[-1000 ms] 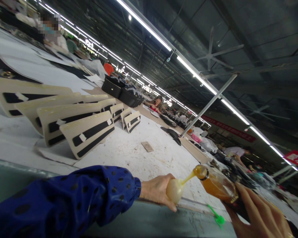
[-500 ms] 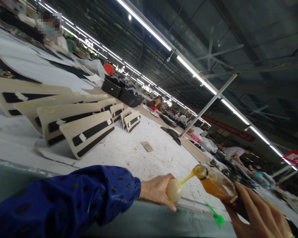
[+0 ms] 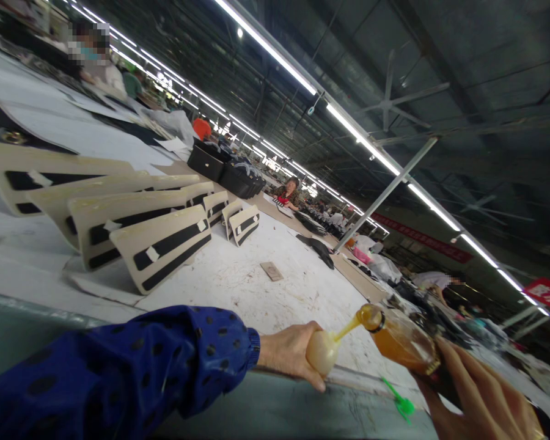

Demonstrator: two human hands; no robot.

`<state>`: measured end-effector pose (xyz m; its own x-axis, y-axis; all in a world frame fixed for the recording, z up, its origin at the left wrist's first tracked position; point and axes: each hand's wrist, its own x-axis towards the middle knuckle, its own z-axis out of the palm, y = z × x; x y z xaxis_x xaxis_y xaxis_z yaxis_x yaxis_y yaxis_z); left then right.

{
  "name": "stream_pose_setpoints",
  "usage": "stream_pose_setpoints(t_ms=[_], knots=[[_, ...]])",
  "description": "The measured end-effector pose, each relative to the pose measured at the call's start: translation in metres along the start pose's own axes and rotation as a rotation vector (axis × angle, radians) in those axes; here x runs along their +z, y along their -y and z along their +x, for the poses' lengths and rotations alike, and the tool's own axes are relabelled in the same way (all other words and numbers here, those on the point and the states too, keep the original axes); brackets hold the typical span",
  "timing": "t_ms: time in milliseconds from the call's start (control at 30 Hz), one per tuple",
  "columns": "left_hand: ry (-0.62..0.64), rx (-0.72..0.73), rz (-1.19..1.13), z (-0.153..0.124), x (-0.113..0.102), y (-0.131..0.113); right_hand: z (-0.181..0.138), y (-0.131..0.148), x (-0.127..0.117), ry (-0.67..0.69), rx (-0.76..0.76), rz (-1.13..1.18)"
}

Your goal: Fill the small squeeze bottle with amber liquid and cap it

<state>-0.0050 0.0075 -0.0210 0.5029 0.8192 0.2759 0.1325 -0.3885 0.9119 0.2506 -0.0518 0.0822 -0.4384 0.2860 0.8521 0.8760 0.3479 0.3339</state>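
My left hand [image 3: 289,354], in a blue dotted sleeve, grips a small round squeeze bottle [image 3: 322,352] at the table's front edge. My right hand [image 3: 479,400] is wrapped around a larger clear bottle of amber liquid [image 3: 401,342], tilted toward the small one. A thin yellow stream [image 3: 347,330] runs from the big bottle's mouth into the small bottle. A green nozzle cap [image 3: 399,400] lies on the grey table edge below the bottles.
Several cream panels with black strips [image 3: 162,247] lie in a row on the white worktable [image 3: 266,299]. A small brown card [image 3: 272,271] lies mid-table. Black bags [image 3: 224,168] and other workers sit farther along the line. Ceiling lights run overhead.
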Motion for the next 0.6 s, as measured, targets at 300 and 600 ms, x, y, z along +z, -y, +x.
stream_pose_setpoints(t_ms=[300,600], knots=[[0.001,-0.014,0.011,0.0015,0.0006,0.0020,0.0041,-0.0001,-0.0018,-0.013,-0.034,-0.034],[-0.013,-0.010,0.022,-0.0042,-0.0012,-0.0032,0.0055,0.0021,-0.0028,-0.017,-0.057,-0.054]])
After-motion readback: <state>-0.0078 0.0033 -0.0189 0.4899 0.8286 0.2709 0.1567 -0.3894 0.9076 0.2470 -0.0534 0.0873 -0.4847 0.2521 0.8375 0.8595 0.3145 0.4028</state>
